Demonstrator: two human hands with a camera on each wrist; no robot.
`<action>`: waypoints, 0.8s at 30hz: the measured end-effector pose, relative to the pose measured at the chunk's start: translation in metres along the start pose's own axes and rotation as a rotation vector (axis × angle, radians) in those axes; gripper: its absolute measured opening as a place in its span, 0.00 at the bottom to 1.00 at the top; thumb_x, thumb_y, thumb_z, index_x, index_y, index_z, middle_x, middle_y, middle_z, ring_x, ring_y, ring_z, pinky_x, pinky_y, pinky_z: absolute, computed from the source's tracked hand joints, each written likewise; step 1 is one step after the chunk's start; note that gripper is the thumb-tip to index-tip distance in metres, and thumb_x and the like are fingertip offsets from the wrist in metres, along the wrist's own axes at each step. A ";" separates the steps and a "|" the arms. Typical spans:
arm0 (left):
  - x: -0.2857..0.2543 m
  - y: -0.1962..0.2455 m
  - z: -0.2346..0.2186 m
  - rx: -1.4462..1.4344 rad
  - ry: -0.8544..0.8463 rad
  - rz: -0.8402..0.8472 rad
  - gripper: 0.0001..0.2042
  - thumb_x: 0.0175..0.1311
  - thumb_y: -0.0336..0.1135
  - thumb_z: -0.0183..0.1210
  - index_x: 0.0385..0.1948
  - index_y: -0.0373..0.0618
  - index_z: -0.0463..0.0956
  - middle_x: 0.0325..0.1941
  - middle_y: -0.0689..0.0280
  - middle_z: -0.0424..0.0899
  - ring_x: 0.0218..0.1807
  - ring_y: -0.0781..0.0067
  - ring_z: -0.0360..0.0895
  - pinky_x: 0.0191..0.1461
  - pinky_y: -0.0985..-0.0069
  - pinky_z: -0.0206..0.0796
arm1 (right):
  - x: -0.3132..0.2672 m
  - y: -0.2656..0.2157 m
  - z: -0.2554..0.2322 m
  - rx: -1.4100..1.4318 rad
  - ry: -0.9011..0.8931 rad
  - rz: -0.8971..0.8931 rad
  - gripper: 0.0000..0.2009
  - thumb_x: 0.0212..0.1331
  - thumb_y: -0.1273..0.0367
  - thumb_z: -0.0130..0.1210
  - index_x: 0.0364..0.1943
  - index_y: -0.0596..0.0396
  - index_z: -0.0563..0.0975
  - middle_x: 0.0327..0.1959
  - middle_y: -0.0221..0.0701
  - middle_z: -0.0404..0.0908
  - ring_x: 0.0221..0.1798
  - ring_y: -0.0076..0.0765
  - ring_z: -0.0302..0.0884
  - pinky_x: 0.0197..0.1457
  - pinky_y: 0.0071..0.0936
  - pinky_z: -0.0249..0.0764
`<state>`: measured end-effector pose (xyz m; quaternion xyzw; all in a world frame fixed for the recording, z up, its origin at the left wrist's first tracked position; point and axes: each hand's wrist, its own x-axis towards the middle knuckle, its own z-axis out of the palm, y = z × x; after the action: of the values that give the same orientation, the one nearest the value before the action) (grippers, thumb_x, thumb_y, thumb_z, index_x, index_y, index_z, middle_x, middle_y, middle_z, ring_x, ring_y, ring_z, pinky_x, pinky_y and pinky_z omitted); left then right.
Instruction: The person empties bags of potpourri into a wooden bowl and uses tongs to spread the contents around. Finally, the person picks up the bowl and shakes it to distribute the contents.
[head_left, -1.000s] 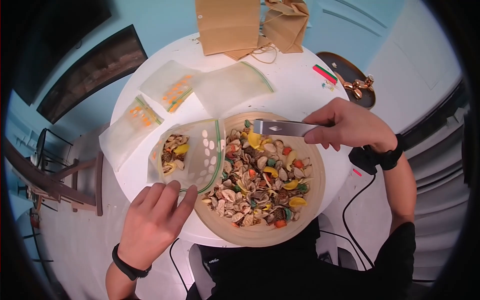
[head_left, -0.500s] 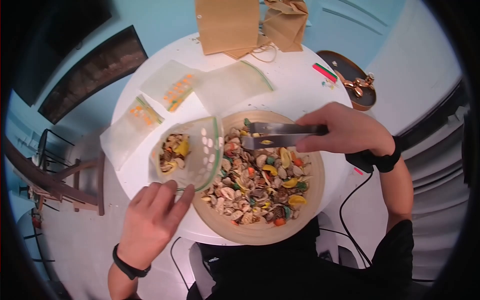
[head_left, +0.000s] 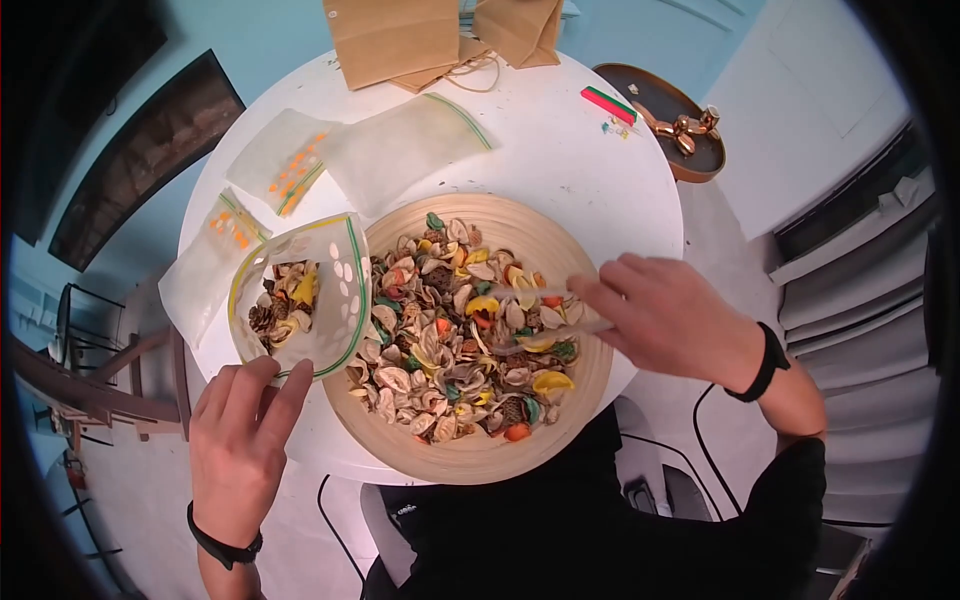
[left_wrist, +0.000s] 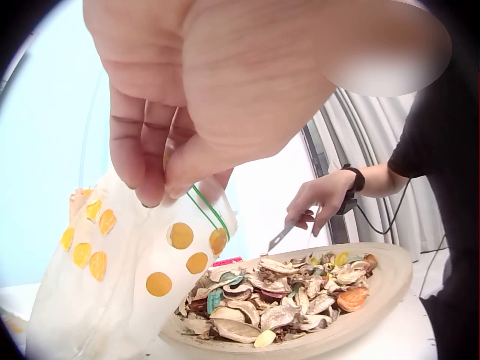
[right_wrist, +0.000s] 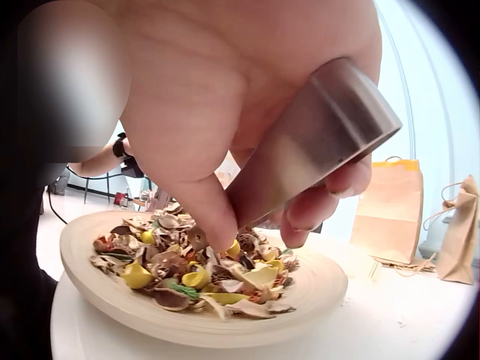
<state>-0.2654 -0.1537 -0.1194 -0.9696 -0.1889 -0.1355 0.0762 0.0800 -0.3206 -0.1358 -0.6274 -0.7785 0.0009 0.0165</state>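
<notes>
My left hand (head_left: 238,440) pinches the top edge of a frosted zip bag (left_wrist: 105,300) with a green seal and orange and white spots. The bag's mouth faces the bowl, and some dried potpourri, including a pine cone (head_left: 261,318), lies inside it. My right hand (head_left: 670,325) holds metal tongs (right_wrist: 315,135) between thumb and fingers. Their two arms stand apart over the right side of the potpourri (head_left: 450,350), tips among yellow and beige pieces. The potpourri fills a wide, shallow wooden bowl (head_left: 400,462).
Two spotted zip bags (head_left: 285,160) and a plain one (head_left: 400,150) lie at the far left of the round white table (head_left: 560,150). Brown paper bags (head_left: 395,45) stand at the back. Red and green strips (head_left: 608,105) lie by a dark tray (head_left: 715,155) holding a copper balloon-dog figure.
My right hand has come nearer, lowering the tongs over the bowl's right side, their arms spread wider than before. My left hand keeps hold of the bag, whose mouth gapes more. The head view has shifted.
</notes>
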 end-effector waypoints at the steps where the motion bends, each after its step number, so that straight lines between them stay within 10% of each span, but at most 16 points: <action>1: 0.000 0.001 -0.002 -0.002 -0.019 -0.025 0.25 0.40 0.15 0.60 0.47 0.42 0.82 0.43 0.60 0.78 0.37 0.61 0.78 0.39 0.66 0.75 | 0.001 0.003 0.002 -0.062 0.073 0.013 0.23 0.54 0.66 0.67 0.53 0.54 0.74 0.34 0.30 0.74 0.40 0.39 0.78 0.39 0.35 0.74; 10: -0.001 0.004 -0.002 -0.015 -0.046 -0.059 0.27 0.39 0.15 0.60 0.48 0.43 0.82 0.43 0.60 0.78 0.37 0.62 0.78 0.38 0.66 0.75 | -0.044 -0.011 -0.035 0.066 -0.223 0.032 0.27 0.48 0.66 0.71 0.54 0.55 0.75 0.33 0.30 0.75 0.41 0.39 0.79 0.39 0.35 0.75; 24: -0.005 0.003 -0.002 0.016 -0.041 -0.025 0.26 0.39 0.18 0.59 0.48 0.41 0.82 0.43 0.62 0.76 0.37 0.64 0.77 0.38 0.65 0.73 | -0.012 0.009 0.003 0.007 0.029 0.025 0.25 0.54 0.67 0.66 0.56 0.58 0.73 0.35 0.30 0.74 0.41 0.37 0.76 0.40 0.33 0.74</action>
<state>-0.2689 -0.1581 -0.1194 -0.9691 -0.2036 -0.1151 0.0782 0.0914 -0.3306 -0.1394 -0.6369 -0.7703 -0.0053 0.0299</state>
